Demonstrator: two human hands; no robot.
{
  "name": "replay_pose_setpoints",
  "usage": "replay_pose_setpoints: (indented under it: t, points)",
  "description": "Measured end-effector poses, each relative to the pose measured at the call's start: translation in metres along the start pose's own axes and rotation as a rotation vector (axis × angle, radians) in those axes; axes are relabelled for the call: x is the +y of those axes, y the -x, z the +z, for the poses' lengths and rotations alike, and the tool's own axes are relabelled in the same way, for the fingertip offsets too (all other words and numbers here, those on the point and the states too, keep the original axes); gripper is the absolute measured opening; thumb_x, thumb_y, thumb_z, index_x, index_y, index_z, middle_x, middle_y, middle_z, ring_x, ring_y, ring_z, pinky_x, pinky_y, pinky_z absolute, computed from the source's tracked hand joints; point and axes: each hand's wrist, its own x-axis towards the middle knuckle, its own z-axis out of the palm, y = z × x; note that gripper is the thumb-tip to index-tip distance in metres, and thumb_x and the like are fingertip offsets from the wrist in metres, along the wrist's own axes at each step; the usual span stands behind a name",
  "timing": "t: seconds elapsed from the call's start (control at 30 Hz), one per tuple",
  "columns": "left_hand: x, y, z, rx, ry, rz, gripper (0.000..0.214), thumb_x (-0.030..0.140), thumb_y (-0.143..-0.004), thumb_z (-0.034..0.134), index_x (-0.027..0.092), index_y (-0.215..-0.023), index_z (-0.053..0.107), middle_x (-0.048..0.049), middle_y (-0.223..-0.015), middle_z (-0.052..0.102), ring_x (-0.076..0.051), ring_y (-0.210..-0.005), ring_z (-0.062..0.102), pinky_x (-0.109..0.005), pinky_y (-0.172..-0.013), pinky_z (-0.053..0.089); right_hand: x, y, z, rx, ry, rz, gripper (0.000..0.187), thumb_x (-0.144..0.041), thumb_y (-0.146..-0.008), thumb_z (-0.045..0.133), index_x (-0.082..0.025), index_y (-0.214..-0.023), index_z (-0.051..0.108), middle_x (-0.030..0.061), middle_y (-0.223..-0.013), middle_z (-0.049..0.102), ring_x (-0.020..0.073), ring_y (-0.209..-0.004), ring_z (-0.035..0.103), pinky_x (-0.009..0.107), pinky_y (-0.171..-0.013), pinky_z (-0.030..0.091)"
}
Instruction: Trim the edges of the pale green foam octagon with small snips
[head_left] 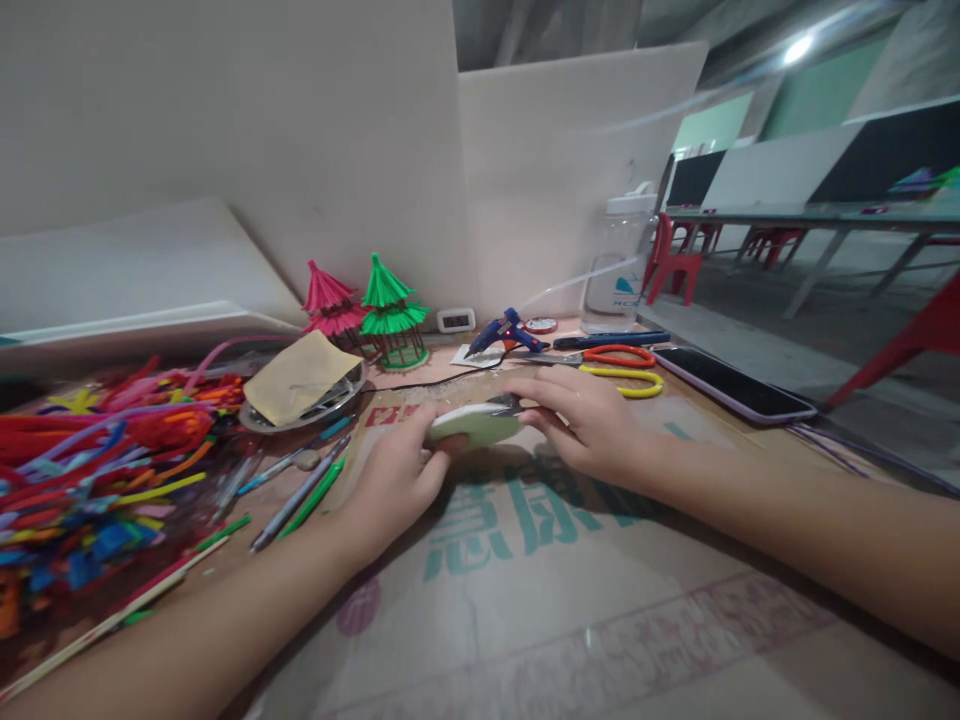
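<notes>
My left hand point(409, 465) grips the left side of a pale green, flat rounded piece point(480, 425), thumb toward me and fingers behind it. At the piece's right edge, my right hand point(577, 415) has thumb and fingers closed on a small dark thing point(506, 402); blur hides what kind it is. Both hands are above a printed cardboard sheet point(480, 620). Beyond the right hand lie scissors point(622, 380) with red and yellow handles. A blue glue gun point(506, 332) rests behind the piece.
Colourful pipe cleaners point(97, 470) heap up at left, beside pens point(300, 500) and a metal dish point(352, 390) with paper over it. Two small pagoda models, one green point(390, 310) and one pink point(330, 300), stand behind. A phone point(735, 385) and a water bottle point(615, 265) are at right.
</notes>
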Motion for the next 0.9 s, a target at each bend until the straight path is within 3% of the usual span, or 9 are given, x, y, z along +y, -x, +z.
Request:
replay_pose_setpoints:
  t: [0.13,0.43,0.5,0.6,0.73,0.9]
  points:
    - [0.0,0.002,-0.001,-0.009,-0.033,0.036,0.029,0.014,-0.082,0.049,0.017,-0.109,0.06,-0.0063,-0.103,0.071,-0.023,-0.093,0.066,-0.032,-0.077,0.051,-0.002,-0.002,-0.001,-0.006,0.039,-0.045,0.025,-0.024,-0.098,0.046,-0.013,-0.111,0.064,0.0076,-0.083,0.063,0.0192,-0.075,0.057,0.03,-0.064,0.042]
    - [0.0,0.003,0.001,-0.035,-0.06,0.058,0.026,0.012,-0.081,0.05,0.018,-0.104,0.059,-0.0041,-0.094,0.071,-0.021,-0.084,0.066,-0.03,-0.073,0.05,-0.003,-0.002,-0.003,-0.002,-0.005,-0.066,0.025,-0.024,-0.099,0.044,-0.015,-0.107,0.066,0.0069,-0.081,0.064,0.0188,-0.075,0.058,0.029,-0.063,0.044]
    - [0.002,0.002,0.0,-0.026,-0.042,0.032,0.024,0.016,-0.083,0.051,0.018,-0.105,0.059,-0.0049,-0.097,0.071,-0.022,-0.086,0.066,-0.031,-0.074,0.05,-0.002,-0.001,-0.001,-0.001,-0.058,0.016,0.025,-0.025,-0.098,0.045,-0.016,-0.11,0.065,0.008,-0.088,0.068,0.02,-0.081,0.061,0.031,-0.069,0.047]
    - [0.001,-0.001,0.001,0.023,0.035,-0.034,0.021,0.026,-0.087,0.054,0.019,-0.106,0.059,-0.0053,-0.102,0.07,-0.022,-0.092,0.065,-0.031,-0.077,0.051,0.002,0.001,0.005,0.068,-0.201,0.259,0.026,-0.03,-0.097,0.046,-0.019,-0.114,0.063,0.0091,-0.104,0.07,0.0228,-0.094,0.065,0.036,-0.08,0.051]
    - [-0.007,-0.004,0.005,0.031,0.235,-0.135,0.031,0.037,-0.088,0.058,0.019,-0.113,0.057,-0.004,-0.1,0.068,-0.02,-0.082,0.065,-0.029,-0.067,0.052,0.012,0.003,0.016,0.115,-0.359,0.563,0.03,-0.041,-0.096,0.047,-0.018,-0.105,0.063,0.0089,-0.1,0.07,0.0244,-0.093,0.065,0.037,-0.079,0.052]
    - [-0.012,-0.004,0.008,-0.024,0.42,-0.217,0.041,0.043,-0.087,0.06,0.019,-0.12,0.055,-0.0046,-0.098,0.066,-0.018,-0.07,0.065,-0.026,-0.053,0.052,0.011,0.001,0.021,0.019,-0.542,0.615,0.027,-0.04,-0.09,0.055,-0.016,-0.099,0.064,0.0062,-0.094,0.069,0.0197,-0.085,0.064,0.031,-0.074,0.051]
